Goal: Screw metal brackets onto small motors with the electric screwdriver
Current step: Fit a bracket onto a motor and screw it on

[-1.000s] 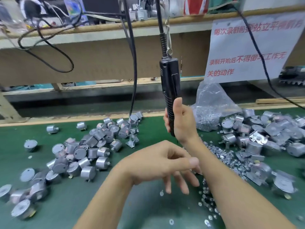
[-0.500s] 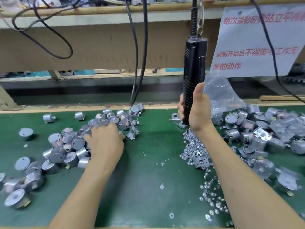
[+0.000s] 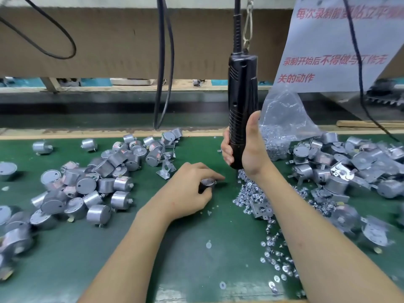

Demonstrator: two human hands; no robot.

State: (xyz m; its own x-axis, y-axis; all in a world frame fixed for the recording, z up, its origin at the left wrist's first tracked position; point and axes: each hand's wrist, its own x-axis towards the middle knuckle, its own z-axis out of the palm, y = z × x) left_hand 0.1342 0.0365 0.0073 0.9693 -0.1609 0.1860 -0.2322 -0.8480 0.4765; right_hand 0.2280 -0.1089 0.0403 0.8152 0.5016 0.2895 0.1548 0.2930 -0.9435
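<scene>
My right hand (image 3: pixel 247 149) grips the lower end of the black electric screwdriver (image 3: pixel 241 92), which hangs upright from a cord and chain. Its tip is just above a heap of small silver screws (image 3: pixel 251 193). My left hand (image 3: pixel 188 189) holds a small round silver motor (image 3: pixel 207 183) on the green mat (image 3: pixel 192 259), just left of the screws. A loose metal bracket (image 3: pixel 261 209) lies among the screws, and another bracket (image 3: pixel 165 169) lies behind my left hand.
A pile of bare motors (image 3: pixel 87 180) covers the mat's left side. Motors with brackets (image 3: pixel 341 169) are heaped on the right. A clear plastic bag of screws (image 3: pixel 282 123) stands behind my right hand. Black cables (image 3: pixel 162 62) hang at the back.
My left hand has left the motor pile on the left and come to the middle with one motor. My right hand has brought the screwdriver down toward the screws.
</scene>
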